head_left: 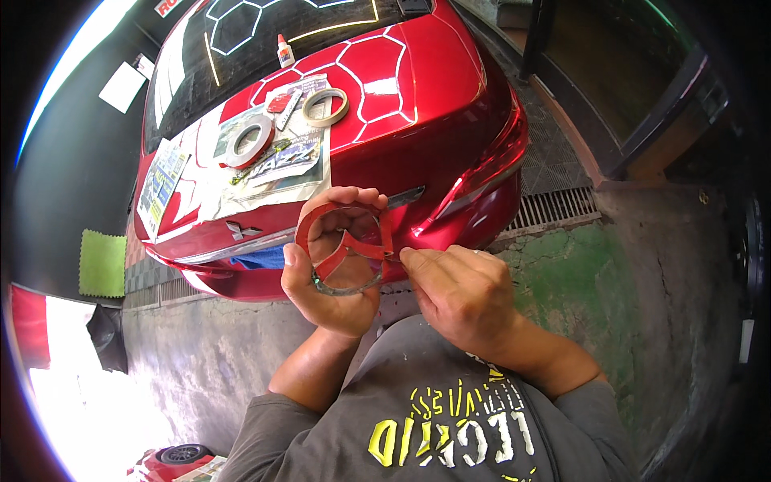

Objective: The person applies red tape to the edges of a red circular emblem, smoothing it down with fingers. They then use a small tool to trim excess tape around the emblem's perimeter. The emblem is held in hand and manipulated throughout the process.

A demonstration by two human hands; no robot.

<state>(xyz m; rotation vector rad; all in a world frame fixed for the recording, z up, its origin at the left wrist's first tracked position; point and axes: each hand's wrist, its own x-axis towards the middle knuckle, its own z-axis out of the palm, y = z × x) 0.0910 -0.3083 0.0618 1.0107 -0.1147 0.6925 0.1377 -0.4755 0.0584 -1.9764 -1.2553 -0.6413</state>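
My left hand [341, 309] is closed around a ring-shaped emblem [383, 233], with its fingers behind and its thumb at the left side. Red tape or film covers much of the emblem's ring and its curved inner bar, and a shiny edge shows along the bottom. At the emblem's right edge, my right hand [466, 289] is pinched, thumb and fingers together. Whatever lies between those fingertips is too small to tell.
A red car's trunk [450, 88] spans the space ahead. On it lie newspaper [309, 173], a red-sided tape roll [250, 138], a beige tape roll [344, 108] and a white glue bottle [285, 53]. A blue cloth [269, 257] is at the bumper; a floor grate [562, 210] runs right.
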